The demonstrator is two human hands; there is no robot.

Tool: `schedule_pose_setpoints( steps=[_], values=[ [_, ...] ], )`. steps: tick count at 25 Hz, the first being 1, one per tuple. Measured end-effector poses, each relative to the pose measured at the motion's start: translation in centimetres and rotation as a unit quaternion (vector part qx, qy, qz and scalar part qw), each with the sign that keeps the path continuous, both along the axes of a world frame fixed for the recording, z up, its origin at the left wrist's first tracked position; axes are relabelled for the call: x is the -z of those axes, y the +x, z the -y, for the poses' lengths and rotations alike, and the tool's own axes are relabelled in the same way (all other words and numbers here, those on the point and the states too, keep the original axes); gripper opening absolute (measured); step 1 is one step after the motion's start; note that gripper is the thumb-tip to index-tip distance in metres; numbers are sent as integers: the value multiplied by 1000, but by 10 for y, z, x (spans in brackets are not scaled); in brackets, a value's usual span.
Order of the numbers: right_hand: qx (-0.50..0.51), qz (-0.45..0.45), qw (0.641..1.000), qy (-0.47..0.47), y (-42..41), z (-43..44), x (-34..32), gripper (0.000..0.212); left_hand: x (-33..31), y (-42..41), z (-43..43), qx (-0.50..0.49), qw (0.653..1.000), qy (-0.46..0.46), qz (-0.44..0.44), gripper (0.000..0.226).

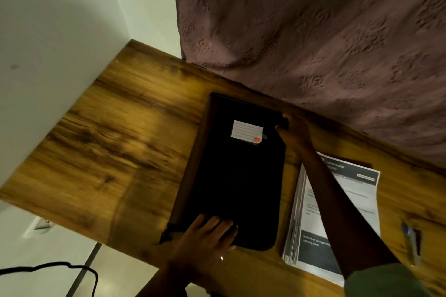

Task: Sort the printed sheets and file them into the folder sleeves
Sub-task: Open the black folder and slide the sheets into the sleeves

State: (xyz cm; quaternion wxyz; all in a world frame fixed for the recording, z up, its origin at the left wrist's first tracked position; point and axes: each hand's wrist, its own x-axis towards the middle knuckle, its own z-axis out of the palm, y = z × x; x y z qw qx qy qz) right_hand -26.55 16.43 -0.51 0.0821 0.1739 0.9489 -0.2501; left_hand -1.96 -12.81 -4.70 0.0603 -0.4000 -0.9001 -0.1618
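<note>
A closed black folder (231, 176) with a white lined label (246, 131) lies on the wooden counter (108, 140), in front of a mauve patterned curtain (313, 31). The left hand (205, 239) rests flat on the folder's near end, while the right hand (295, 131) grips its far right corner. A stack of printed sheets (362, 202) lies just right of the folder under the right forearm, with a pen (411, 241) further right.

We can't read blurred print on sheets (366, 202); right forearm (337, 212) covers stack's middle. Right hand (295, 131) fingertips indistinct at folder (234, 183) corner.
</note>
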Motion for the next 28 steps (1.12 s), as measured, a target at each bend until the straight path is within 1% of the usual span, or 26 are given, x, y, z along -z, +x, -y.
schedule_pose_setpoints(
  steps=[2,4,7,9,11,14,16,18,21,22,26,28],
  values=[
    [38,-23,999,-12,28,3,6,46,-2,1,-7,0,1000,10,-4,43],
    [81,-38,995,-37,51,9,14,34,-4,2,-14,-3,1000,20,-22,43],
    [154,-14,983,-94,70,12,21,25,2,5,-17,-4,998,29,-49,40],
    [190,-6,969,-160,72,12,14,23,7,8,-16,-6,996,41,-74,34],
    [205,-19,948,-241,74,13,-1,16,3,11,-14,-3,995,39,-95,24],
    [226,-66,903,-359,80,18,-47,13,-21,10,-3,10,993,21,-114,28],
    [207,-81,884,-411,86,28,-79,8,-40,10,7,3,993,27,-113,30],
    [185,-94,865,-456,90,44,-103,6,-61,11,15,-37,993,66,-94,31],
    [134,-143,825,-530,93,79,-126,17,-90,16,25,-106,985,126,-57,35],
    [112,-161,819,-540,93,93,-132,23,-99,19,30,-128,980,143,-44,38],
    [34,-198,817,-541,95,154,-144,30,-123,17,60,-230,952,202,27,46],
    [9,-209,835,-509,95,183,-143,29,-136,14,74,-252,937,232,62,48]
  ],
)
